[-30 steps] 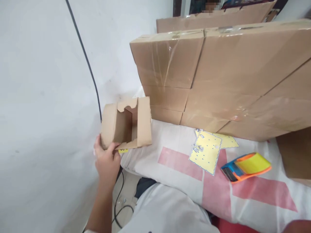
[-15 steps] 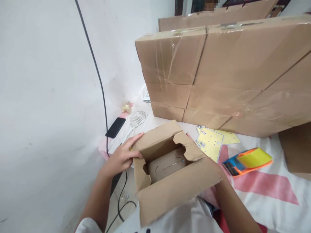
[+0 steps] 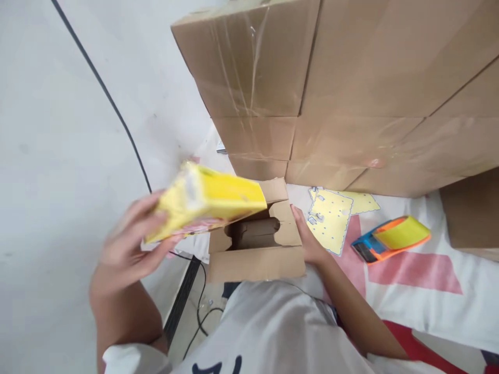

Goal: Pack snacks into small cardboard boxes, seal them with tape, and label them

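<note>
A yellow box (image 3: pixel 230 195) with some printing on its side is gripped in my left hand (image 3: pixel 130 241), slightly blurred, raised over the left side of an open cardboard box (image 3: pixel 257 265). My right hand (image 3: pixel 310 244) holds the cardboard box by its right side, the thumb along the outside of an end flap. The flaps of that box stand spread, and its dark inside shows only in part beneath the yellow box. The fingers of my right hand are mostly hidden behind the cardboard.
Large taped cardboard boxes (image 3: pixel 351 88) rise at the back. Yellow dotted paper pieces (image 3: pixel 331 218) and a blue and orange case with a yellow pad (image 3: pixel 392 239) lie on the pink and white cloth (image 3: pixel 413 272). A black cable (image 3: pixel 105 93) runs down the white wall.
My left hand has let go of the cardboard box's left side and now holds up a yellow box. The cardboard box has turned, and the view has tilted down.
</note>
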`<state>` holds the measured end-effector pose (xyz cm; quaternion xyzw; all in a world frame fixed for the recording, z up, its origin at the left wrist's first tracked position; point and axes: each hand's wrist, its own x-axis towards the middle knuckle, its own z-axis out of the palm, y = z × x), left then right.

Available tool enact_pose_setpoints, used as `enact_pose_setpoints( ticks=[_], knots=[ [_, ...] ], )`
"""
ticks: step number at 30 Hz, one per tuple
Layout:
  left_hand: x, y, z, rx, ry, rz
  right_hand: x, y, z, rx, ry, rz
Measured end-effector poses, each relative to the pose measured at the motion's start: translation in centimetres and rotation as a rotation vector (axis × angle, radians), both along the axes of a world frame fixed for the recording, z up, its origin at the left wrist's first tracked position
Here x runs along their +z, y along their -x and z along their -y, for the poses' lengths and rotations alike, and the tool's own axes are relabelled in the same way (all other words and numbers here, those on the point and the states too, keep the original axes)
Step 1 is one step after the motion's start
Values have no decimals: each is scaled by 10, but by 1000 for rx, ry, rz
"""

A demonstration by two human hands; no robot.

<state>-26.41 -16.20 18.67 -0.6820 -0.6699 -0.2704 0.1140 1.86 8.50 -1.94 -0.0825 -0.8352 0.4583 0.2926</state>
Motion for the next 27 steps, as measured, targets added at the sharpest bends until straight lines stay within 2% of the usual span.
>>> enact_pose_setpoints(
  ticks=[2,6,9,11,15,18,20,23,25,27],
  knots=[
    [11,0,-12,-154,203,-38,-3,1,1,0,17,-4],
    [24,-7,-44,-309,452,-99,-3,0,1,10,32,-3],
    [18,-27,-74,-438,654,-154,-4,1,2,44,7,-20],
    [4,-40,-93,-491,727,-175,-6,0,2,47,-6,-27],
    [-43,-48,-117,-504,685,-67,-15,-7,-3,-64,34,22],
    [-71,-44,-123,-482,684,41,-16,-11,-8,-92,5,75],
    [-78,-41,-121,-419,703,7,-12,-12,-11,-71,-26,83],
    [-74,-33,-114,-294,629,-128,-1,-17,-15,-77,-6,-30],
    [-73,-25,-110,-268,555,-208,14,-23,-19,-81,-10,-140],
    [-76,-18,-108,-279,495,-266,36,-29,-24,-37,-77,-160]
  ],
)
